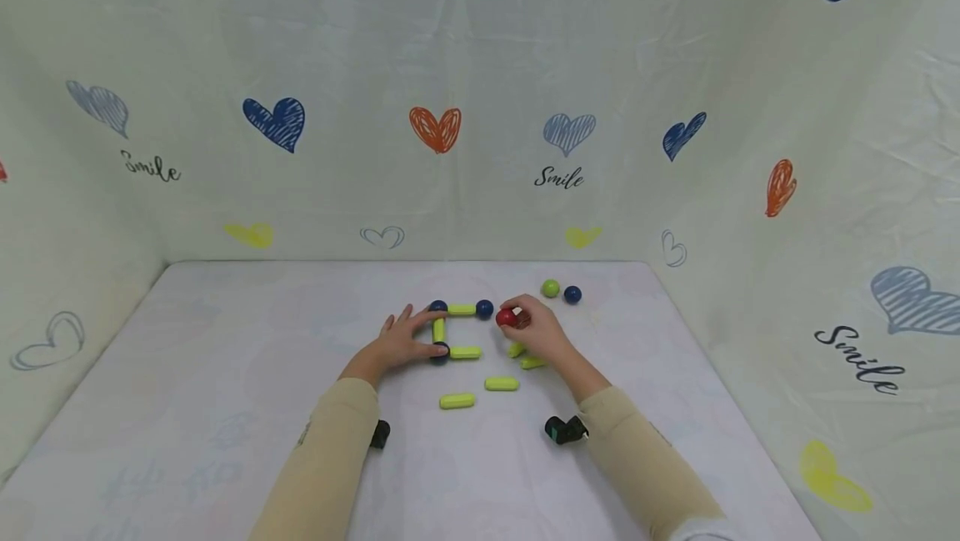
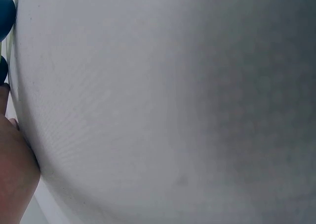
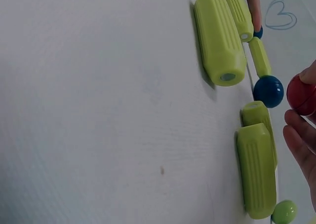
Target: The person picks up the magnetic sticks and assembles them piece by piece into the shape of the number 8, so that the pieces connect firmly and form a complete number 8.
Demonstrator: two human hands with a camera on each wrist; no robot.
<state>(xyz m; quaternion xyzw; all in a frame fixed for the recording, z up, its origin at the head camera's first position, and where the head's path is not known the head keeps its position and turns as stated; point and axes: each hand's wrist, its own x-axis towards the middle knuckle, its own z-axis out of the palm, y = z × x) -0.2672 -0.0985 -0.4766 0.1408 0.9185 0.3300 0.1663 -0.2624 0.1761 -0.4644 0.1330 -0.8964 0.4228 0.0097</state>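
Observation:
My left hand (image 1: 399, 341) lies beside a frame of yellow-green toy rods (image 1: 438, 330) and dark blue balls, holding its left side between thumb and index finger at two corner balls. Its other fingers spread outward. One rod (image 1: 462, 309) runs right along the top to a blue ball (image 1: 484, 309); another rod (image 1: 466, 353) extends from the lower corner, its end bare. My right hand (image 1: 542, 329) pinches a red ball (image 1: 506, 318) just right of that top blue ball. In the right wrist view, a small gap separates the red ball (image 3: 300, 95) from the blue ball (image 3: 268, 91).
Two loose rods (image 1: 501, 384) lie in front of the frame. Two more rods (image 3: 256, 169) sit under the right hand. A green ball (image 1: 551, 288) and a blue ball (image 1: 573, 295) stand behind it. A heart-printed cloth (image 1: 495, 207) hangs behind the table.

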